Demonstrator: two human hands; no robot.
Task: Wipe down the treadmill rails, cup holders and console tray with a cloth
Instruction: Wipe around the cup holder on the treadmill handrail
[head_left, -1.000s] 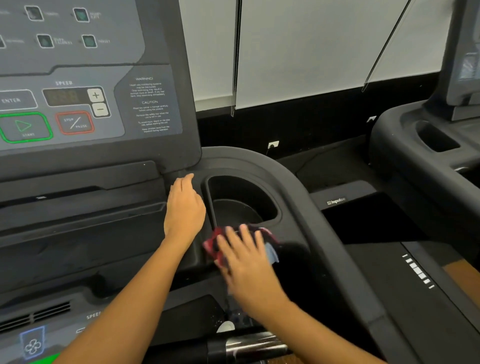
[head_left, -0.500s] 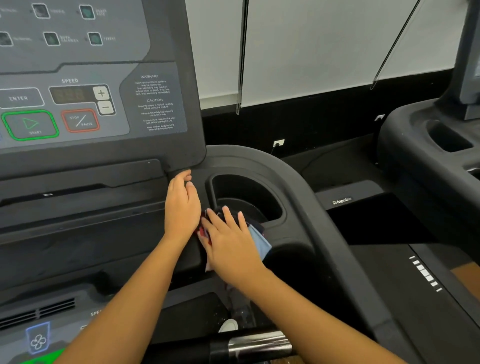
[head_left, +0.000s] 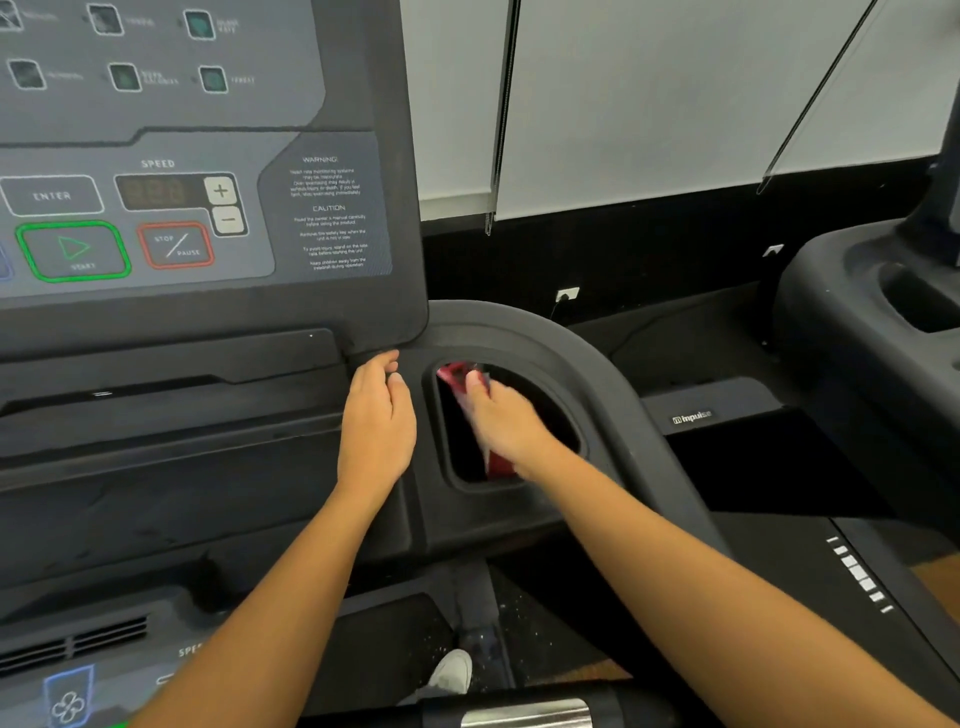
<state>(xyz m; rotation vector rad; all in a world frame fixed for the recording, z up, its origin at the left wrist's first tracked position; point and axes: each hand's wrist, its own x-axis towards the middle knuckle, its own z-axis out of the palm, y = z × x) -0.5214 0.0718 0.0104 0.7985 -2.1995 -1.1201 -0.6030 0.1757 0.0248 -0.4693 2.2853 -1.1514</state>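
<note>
Evidently limp, the cloth (head_left: 457, 374) lies pinned inside the cup holder (head_left: 584, 441) under straight fingers (head_left: 475, 382) of the right hand (head_left: 511, 421), left hand (head_left: 376, 426) relaxed beside.

right hand (head_left: 506, 421) has moved off the near rim of the cup holder (head_left: 545, 405) and down into its well, fingers now toward the far left wall. cloth (head_left: 457, 375) went in with it; its blue part no longer shows, only red.
</note>
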